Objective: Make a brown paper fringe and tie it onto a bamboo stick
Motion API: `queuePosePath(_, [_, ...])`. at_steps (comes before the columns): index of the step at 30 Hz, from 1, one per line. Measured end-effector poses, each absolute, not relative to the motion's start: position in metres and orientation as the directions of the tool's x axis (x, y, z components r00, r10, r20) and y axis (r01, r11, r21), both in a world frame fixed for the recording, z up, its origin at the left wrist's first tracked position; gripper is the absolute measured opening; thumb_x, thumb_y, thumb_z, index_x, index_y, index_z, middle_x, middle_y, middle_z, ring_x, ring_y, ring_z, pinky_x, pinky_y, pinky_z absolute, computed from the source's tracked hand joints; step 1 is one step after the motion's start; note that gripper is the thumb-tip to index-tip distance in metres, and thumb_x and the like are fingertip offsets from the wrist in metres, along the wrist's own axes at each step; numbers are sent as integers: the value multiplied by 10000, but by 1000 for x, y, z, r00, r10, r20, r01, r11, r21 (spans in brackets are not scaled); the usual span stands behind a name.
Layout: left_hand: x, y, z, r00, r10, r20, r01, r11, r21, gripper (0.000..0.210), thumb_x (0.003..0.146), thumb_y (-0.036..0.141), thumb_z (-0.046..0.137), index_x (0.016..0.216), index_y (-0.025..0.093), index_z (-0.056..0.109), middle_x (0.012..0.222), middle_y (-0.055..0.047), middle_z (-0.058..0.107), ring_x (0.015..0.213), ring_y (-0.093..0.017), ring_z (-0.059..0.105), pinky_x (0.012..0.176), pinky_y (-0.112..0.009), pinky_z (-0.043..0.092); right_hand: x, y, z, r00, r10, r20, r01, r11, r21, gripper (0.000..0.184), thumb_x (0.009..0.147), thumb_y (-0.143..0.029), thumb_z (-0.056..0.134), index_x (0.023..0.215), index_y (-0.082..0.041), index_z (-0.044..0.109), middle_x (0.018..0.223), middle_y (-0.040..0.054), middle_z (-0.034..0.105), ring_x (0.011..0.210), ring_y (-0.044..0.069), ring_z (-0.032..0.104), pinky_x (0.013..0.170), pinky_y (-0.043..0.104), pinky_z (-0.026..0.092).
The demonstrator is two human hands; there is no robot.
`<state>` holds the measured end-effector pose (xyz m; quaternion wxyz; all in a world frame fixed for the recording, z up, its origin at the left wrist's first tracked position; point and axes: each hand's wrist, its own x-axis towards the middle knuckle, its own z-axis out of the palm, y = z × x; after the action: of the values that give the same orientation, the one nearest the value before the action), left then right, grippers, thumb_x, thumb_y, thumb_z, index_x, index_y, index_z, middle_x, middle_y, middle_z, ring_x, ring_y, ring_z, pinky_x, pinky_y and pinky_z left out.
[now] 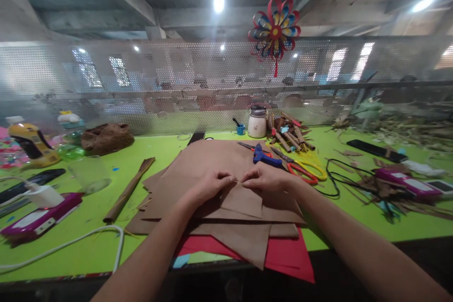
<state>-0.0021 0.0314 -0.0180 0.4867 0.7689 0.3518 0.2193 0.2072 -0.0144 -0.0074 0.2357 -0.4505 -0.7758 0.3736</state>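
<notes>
Both hands meet over a stack of brown kraft paper [208, 153] on the green table. My left hand [212, 184] pinches the upper edge of a small piece of brown paper [244, 200]. Close beside it, my right hand [265, 177] pinches the same edge, thumb against fingertips. The small piece hangs down flat over the larger sheets. Just beyond the right hand lie a blue hot glue gun [264, 155] and scissors with red and yellow handles [306, 172]. Red paper [288, 257] sticks out from under the stack at the table's front edge.
A rolled brown paper tube [129, 191] lies left, near a purple power strip [42, 217] with a white cable. Behind stand a jar [257, 122] and a pile of paper rolls [290, 134]. Black cable [332, 184] and scraps lie right. A perforated screen [198, 89] borders the back.
</notes>
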Motion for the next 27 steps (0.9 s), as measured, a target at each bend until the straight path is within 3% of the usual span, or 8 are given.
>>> queuePosePath(3, [-1,36,-25,691,722,33,362,-386,849,338,754,446,554,649,127,594,519,36,452,491,-88,375,497,-230,297,204,-13,-8,-457,888,49,567,334,-753,186,766,-267,559,736,-130,682,559,-36,511,529,88,399,512,211,322])
queuePosePath(12, [2,40,-32,693,703,163,511,-637,577,244,767,314,489,738,129,644,642,-16,584,624,-143,496,585,-245,378,201,-20,-12,-424,894,141,694,421,-584,170,756,-194,524,740,-132,682,619,3,597,585,113,490,541,216,350])
queuePosePath(27, [2,48,-45,748,636,189,519,-739,430,174,773,243,521,791,148,666,729,-33,644,660,-139,535,642,-241,408,201,-8,-33,-448,883,136,731,450,-512,172,749,-145,501,771,-156,672,693,7,644,596,109,487,548,215,354])
